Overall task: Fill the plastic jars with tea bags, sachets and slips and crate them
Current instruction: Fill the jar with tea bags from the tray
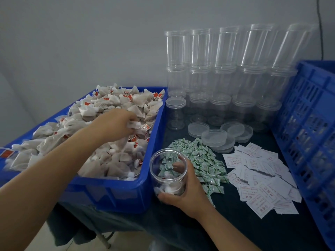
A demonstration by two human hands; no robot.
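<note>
My left hand (116, 124) is in the blue bin (143, 182), fingers curled tight around some tea bags (116, 98). My right hand (183, 191) wraps around an open jar (167, 173) standing on the dark surface (235, 223), just beside the bin. A few bags lie inside it. Next come green sachets (203, 160), clear lids (213, 136), white slips (261, 176), stacked jars (223, 69) behind, and a blue crate (311, 134).

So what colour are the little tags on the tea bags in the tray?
Red-orange tags with white marks, on the tea bags; head view.
</note>
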